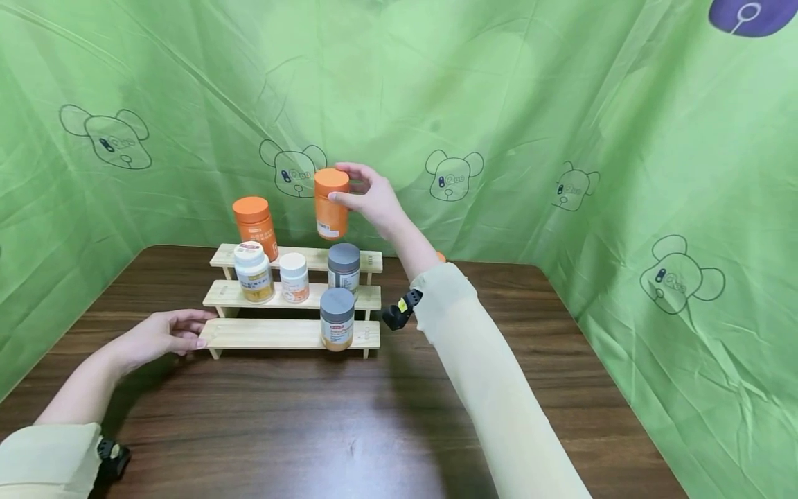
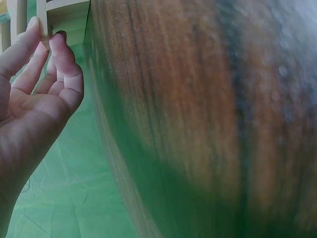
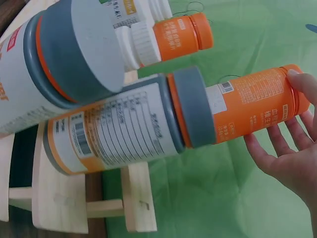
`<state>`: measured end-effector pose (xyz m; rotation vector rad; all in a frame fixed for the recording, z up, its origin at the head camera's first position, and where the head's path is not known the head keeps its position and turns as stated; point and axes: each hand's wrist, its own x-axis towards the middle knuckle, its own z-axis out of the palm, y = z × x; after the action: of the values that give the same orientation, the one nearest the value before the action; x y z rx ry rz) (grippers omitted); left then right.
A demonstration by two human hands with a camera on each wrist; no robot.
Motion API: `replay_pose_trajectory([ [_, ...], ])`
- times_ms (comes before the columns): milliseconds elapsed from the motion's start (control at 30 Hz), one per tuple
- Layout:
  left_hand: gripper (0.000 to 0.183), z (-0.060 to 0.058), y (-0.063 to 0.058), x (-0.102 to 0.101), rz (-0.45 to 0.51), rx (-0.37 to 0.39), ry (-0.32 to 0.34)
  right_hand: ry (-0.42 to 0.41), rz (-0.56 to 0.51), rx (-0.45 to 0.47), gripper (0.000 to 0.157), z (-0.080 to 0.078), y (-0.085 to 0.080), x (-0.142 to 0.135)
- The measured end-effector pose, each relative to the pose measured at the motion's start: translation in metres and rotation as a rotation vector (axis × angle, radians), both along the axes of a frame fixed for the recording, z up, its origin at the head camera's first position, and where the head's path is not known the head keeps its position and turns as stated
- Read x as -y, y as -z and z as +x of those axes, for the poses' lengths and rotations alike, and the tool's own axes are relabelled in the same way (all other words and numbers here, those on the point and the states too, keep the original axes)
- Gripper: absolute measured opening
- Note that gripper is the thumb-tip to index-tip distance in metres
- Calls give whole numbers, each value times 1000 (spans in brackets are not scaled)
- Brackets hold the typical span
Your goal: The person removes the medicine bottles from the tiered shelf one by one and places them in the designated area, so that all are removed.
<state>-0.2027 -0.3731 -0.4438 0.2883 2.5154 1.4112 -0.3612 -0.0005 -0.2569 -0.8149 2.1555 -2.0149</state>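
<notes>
My right hand (image 1: 374, 201) holds an orange bottle (image 1: 331, 208) near its cap, above the top tier of a wooden three-step rack (image 1: 268, 334). In the right wrist view the thumb and fingers grip this orange bottle (image 3: 252, 104) around its cap end. The left hand (image 1: 156, 337) pinches the left end of the rack's lowest tier between thumb and fingers, seen also in the left wrist view at the rack's edge (image 2: 43, 20). On the rack stand another orange bottle (image 1: 254, 225), two white bottles (image 1: 252, 274) and two grey-capped jars (image 1: 337, 322).
The rack stands on a dark wooden table (image 1: 280, 423). Green cloth (image 1: 499, 104) with printed bear heads hangs behind and at both sides. Behind the right forearm a small orange thing (image 1: 441, 256) peeks out, mostly hidden.
</notes>
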Motion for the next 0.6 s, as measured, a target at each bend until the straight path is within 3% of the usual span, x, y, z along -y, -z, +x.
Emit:
replay_pose_trajectory([
  [600,58,-1,-1,0,-31,-24,6,-10,1,16,60,17,-29,-57],
])
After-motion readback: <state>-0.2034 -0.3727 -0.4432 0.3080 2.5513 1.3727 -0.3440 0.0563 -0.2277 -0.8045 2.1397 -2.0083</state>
